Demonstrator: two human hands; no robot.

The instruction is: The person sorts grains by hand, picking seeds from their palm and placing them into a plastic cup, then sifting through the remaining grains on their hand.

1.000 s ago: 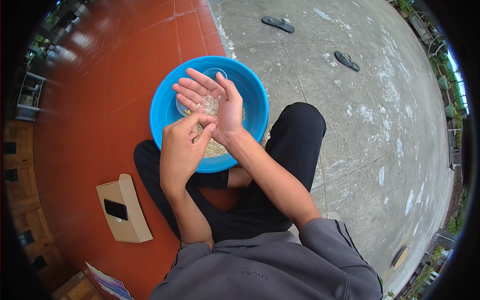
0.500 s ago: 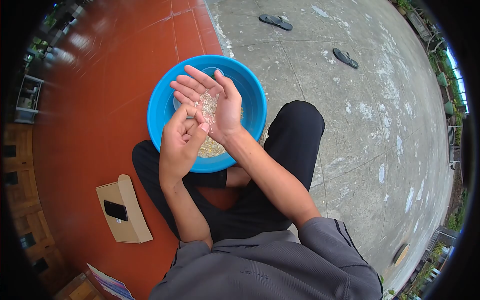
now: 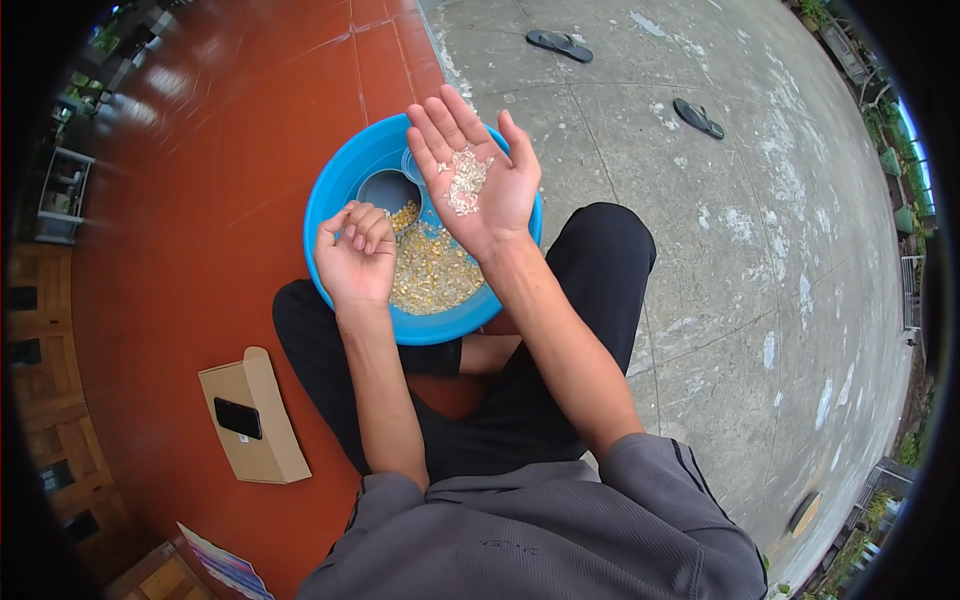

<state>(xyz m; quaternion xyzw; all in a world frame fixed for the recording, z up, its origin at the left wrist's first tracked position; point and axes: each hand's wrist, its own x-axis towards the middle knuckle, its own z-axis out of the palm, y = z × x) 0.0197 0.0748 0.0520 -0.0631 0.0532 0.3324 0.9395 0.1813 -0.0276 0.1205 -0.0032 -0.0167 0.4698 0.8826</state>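
My right hand (image 3: 492, 190) is held palm up over the far right part of a blue basin (image 3: 325, 170), fingers stretched out. A small heap of pale grains (image 3: 466, 182) lies on its palm. At the basin's left side, my left hand (image 3: 357, 255) is turned palm up with its fingers curled in against the thumb. Whatever they hold, if anything, is too small to make out. Loose mixed pale and yellow grains (image 3: 435, 275) cover the basin's near bottom. A round container (image 3: 385, 188) with yellow kernels stands inside, partly behind my left hand; a clear rim shows beside it.
The basin sits before my crossed legs. To the left, a cardboard box (image 3: 275, 425) with a black phone (image 3: 238, 419) on it lies on the red floor (image 3: 220, 250). Two dark sandals (image 3: 560, 45) rest apart on the grey concrete (image 3: 720, 280).
My hands have moved apart: the left drew back to the left from the right palm, and the right shifted right and away from me. More grain in the basin shows now.
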